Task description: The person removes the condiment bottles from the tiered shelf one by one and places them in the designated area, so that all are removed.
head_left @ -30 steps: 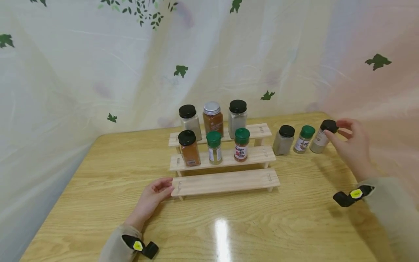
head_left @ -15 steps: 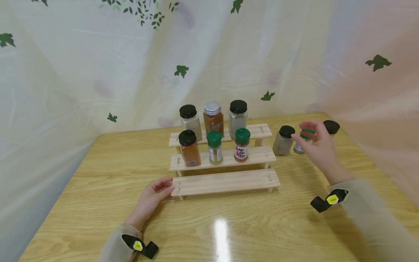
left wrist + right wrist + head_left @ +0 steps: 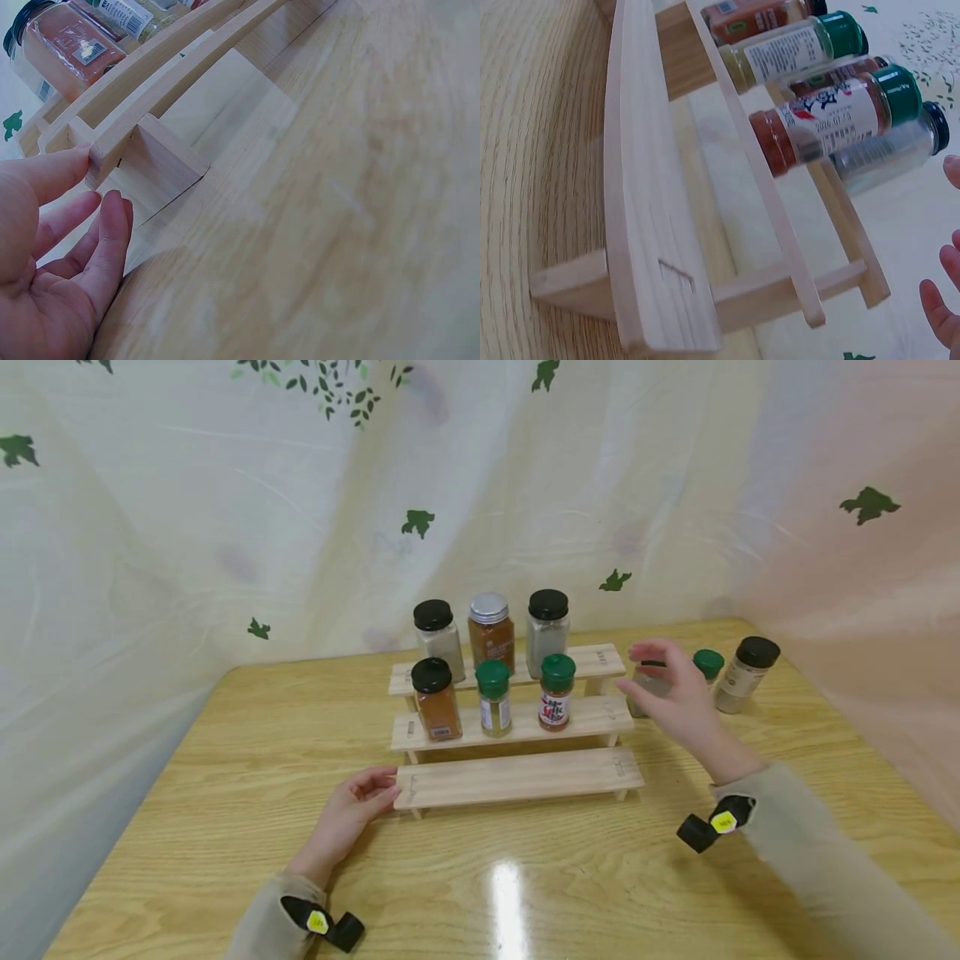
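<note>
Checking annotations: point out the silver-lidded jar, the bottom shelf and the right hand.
Silver-lidded jar [image 3: 492, 640], head view: front of its body.
Bottom shelf [image 3: 519, 778], head view: bare top, near the middle.
Right hand [image 3: 677, 695], head view: middle of the hand.

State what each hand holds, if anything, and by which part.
The left hand touches the left end of the lowest shelf; whether it grips cannot be told. The right hand holds nothing.

Leaf-printed sheeting around a wood-grain table and wrist-worn cameras suggest a curtained-off recording space.
</note>
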`<action>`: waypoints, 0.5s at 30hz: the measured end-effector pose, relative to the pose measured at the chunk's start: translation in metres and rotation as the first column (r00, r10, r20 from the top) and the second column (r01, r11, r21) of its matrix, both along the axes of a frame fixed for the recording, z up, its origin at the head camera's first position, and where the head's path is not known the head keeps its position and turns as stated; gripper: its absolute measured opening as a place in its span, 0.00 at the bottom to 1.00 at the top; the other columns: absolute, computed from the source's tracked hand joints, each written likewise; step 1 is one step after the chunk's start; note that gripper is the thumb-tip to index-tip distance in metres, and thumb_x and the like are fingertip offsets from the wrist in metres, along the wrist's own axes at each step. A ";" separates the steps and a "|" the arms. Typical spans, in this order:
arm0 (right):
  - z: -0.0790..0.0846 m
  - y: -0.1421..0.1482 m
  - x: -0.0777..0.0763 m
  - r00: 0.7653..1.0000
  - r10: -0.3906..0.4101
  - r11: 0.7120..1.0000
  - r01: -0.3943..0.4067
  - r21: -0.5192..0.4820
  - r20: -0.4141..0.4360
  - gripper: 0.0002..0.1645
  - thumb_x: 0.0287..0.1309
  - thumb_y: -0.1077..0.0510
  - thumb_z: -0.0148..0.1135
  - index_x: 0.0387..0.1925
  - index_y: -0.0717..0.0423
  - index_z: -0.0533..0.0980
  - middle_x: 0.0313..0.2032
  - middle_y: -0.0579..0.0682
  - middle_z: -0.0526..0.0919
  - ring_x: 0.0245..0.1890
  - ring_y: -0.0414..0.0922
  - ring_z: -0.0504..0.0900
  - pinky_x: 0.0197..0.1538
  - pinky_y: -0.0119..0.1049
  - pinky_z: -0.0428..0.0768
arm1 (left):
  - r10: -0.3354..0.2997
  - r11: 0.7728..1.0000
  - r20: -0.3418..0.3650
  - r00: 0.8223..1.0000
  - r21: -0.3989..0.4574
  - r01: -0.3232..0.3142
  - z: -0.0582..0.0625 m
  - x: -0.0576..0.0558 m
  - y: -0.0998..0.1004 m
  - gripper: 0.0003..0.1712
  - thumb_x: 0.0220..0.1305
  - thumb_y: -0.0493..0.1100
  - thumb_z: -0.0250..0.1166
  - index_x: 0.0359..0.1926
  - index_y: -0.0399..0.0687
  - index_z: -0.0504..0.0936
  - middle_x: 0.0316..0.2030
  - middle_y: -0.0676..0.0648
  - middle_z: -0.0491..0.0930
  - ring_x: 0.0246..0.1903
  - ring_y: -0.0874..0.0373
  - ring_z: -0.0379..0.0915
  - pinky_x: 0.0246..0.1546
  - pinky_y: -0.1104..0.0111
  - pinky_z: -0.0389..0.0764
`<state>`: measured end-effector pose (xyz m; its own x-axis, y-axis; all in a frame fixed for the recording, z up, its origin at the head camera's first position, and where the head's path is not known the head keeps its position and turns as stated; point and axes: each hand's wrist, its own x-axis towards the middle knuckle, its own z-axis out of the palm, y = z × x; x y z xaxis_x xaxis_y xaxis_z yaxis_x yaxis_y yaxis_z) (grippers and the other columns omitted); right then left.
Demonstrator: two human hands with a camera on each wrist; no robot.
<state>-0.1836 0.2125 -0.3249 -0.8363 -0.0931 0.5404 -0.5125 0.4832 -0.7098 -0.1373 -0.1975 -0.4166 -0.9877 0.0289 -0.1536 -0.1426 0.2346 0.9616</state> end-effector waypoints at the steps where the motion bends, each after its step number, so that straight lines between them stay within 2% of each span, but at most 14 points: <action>1: 0.001 -0.002 0.000 1.000 0.009 1.000 -0.009 -0.007 0.012 0.26 0.55 0.69 0.63 0.54 0.70 0.65 0.51 0.61 0.72 0.48 0.29 0.68 0.52 0.19 0.67 | 0.000 1.000 0.000 1.000 0.000 0.000 0.000 0.000 0.000 0.22 0.62 0.33 0.62 0.57 0.30 0.72 0.40 0.47 0.76 0.37 0.68 0.73 0.38 0.78 0.77; 6: 0.004 -0.013 0.002 0.998 0.051 0.998 -0.050 -0.030 0.045 0.27 0.56 0.68 0.62 0.56 0.68 0.63 0.53 0.60 0.71 0.50 0.30 0.67 0.53 0.22 0.68 | -0.003 1.000 0.001 1.000 0.008 0.003 0.000 -0.001 0.001 0.22 0.62 0.33 0.62 0.57 0.29 0.72 0.40 0.47 0.76 0.37 0.68 0.73 0.38 0.78 0.77; 15: 0.004 -0.027 0.002 0.992 0.118 0.993 -0.116 -0.036 0.046 0.32 0.56 0.69 0.63 0.59 0.64 0.59 0.52 0.61 0.71 0.51 0.36 0.69 0.56 0.31 0.71 | -0.007 1.000 0.006 1.000 0.011 0.007 0.000 0.000 0.000 0.22 0.63 0.33 0.61 0.57 0.30 0.72 0.41 0.46 0.76 0.37 0.68 0.73 0.39 0.78 0.77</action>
